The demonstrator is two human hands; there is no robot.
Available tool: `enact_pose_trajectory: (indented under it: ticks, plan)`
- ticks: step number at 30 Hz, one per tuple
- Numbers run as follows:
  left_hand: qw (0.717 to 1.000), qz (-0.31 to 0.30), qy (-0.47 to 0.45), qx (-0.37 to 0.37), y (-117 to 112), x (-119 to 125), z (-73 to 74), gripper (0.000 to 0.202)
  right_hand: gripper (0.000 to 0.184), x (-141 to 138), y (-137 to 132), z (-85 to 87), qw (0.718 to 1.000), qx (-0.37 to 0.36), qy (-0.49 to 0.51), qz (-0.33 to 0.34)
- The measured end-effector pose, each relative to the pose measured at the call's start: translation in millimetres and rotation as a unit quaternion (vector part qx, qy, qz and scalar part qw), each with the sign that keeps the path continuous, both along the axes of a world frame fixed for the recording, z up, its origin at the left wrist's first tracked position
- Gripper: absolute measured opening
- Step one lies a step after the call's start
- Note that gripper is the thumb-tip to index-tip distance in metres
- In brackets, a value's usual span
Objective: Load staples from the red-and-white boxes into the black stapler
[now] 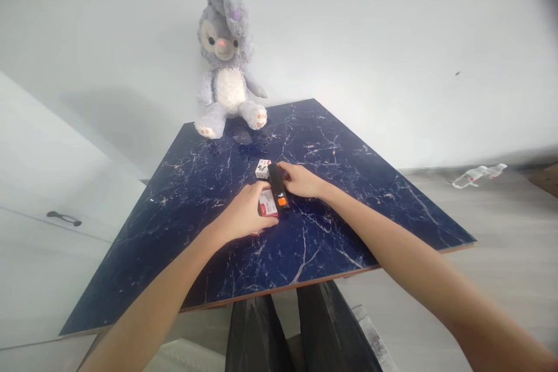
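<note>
A black stapler (278,186) with an orange end lies near the middle of a dark blue marble-patterned table (349,186). My right hand (300,180) rests against its right side, fingers curled on it. My left hand (246,212) grips a small red and white box (268,203) just left of the stapler. A second small white box (263,168) sits beyond the stapler's far end, touched by neither hand.
A grey plush rabbit (226,64) sits at the table's far edge against the white wall. A white cabinet with a dark handle (64,218) stands to the left. A clear plastic bottle (477,175) lies on the floor at right. My dark-trousered legs show below the table's near edge.
</note>
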State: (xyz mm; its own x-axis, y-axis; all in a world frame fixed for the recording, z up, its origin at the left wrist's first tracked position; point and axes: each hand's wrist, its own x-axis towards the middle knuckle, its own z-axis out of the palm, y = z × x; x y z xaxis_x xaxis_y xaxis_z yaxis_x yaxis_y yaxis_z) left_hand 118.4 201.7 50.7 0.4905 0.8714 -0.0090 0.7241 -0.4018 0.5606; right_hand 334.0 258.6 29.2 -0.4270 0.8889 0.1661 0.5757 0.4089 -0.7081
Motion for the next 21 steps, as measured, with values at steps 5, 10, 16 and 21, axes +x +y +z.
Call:
enact_pose_trajectory:
  ticks: [5,10,16,21]
  plan:
    - [1.000,-0.008,0.013,0.024,6.1,-5.3,1.0,0.089,0.043,0.0,1.4,-2.3,1.000,-0.001,0.007,0.003]
    - [0.998,-0.036,0.030,0.040,12.2,-36.2,28.0,0.054,0.045,1.2,2.0,-2.2,1.000,-0.004,0.005,0.007]
    - [0.963,-0.107,0.192,-0.154,16.8,-64.3,47.1,0.046,0.038,0.7,2.1,-1.8,1.000,-0.003,-0.015,0.001]
    - [0.960,-0.041,0.216,-0.173,16.4,-66.2,46.3,0.067,0.032,0.8,1.7,-2.0,1.000,0.002,-0.019,-0.002]
